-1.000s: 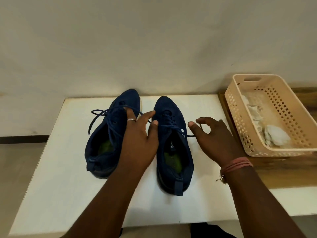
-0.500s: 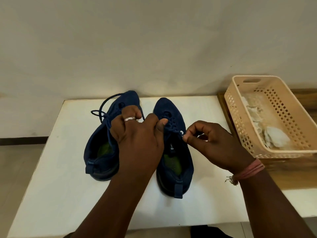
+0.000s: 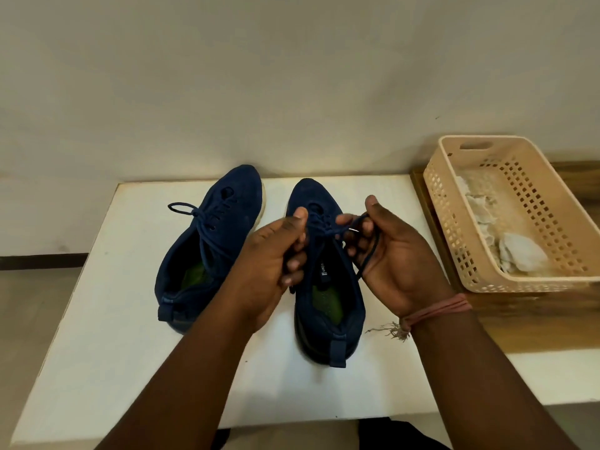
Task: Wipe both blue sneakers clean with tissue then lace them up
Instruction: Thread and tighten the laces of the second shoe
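Observation:
Two dark blue sneakers stand side by side on the white table, toes toward the wall. The left sneaker has a tied lace with a loop sticking out to the left. Above the right sneaker, both hands hold its dark blue lace. My left hand has its fingers curled round one lace end just left of the tongue. My right hand, palm toward me, pinches the other end, which hangs down across the palm. The lace's crossing sits between the two hands.
A beige perforated plastic basket sits on a wooden surface at the right, holding crumpled white tissues. A plain wall runs close behind the table. The floor lies to the left of the table's edge.
My left hand has moved off the left sneaker to the right sneaker's lace. My right hand has turned palm-up and pulled its lace end outward. The left sneaker's lace loop now lies free.

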